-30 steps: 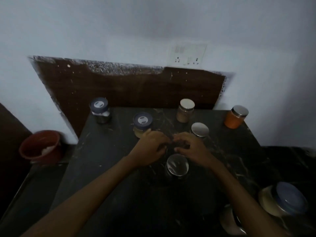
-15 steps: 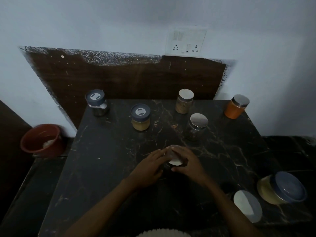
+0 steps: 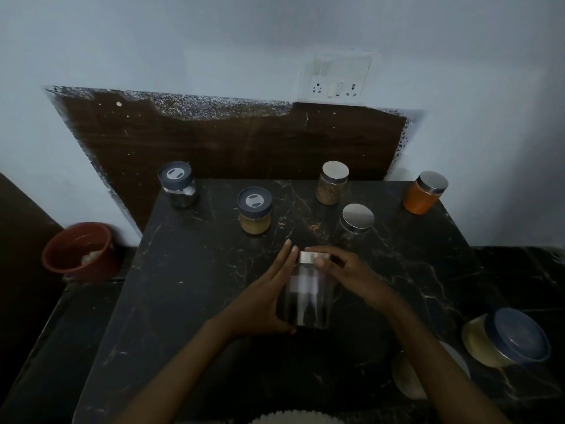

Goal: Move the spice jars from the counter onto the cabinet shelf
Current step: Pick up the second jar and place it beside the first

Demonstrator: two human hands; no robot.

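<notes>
A dark glass spice jar (image 3: pixel 305 298) with a silver lid is held tilted above the black marble counter (image 3: pixel 183 301). My left hand (image 3: pixel 263 301) holds its left side, fingers straight along the glass and thumb under the base. My right hand (image 3: pixel 351 276) grips the lid. Other jars stand at the back: a blue-lidded steel one (image 3: pixel 175 185), a blue-lidded yellow one (image 3: pixel 254 211), a brown one (image 3: pixel 332 183), a dark one with a silver lid (image 3: pixel 356 221) and an orange one (image 3: pixel 425 192). No cabinet shelf is in view.
A large yellow jar with a blue lid (image 3: pixel 507 338) sits at the counter's right edge, with a silver-lidded jar (image 3: pixel 406 381) partly behind my right forearm. A red bucket (image 3: pixel 79 252) stands low on the left. A socket plate (image 3: pixel 336 76) is on the wall.
Both hands drew back from the counter's middle, closed on the dark silver-lidded jar, then lifted and tilted it towards me.
</notes>
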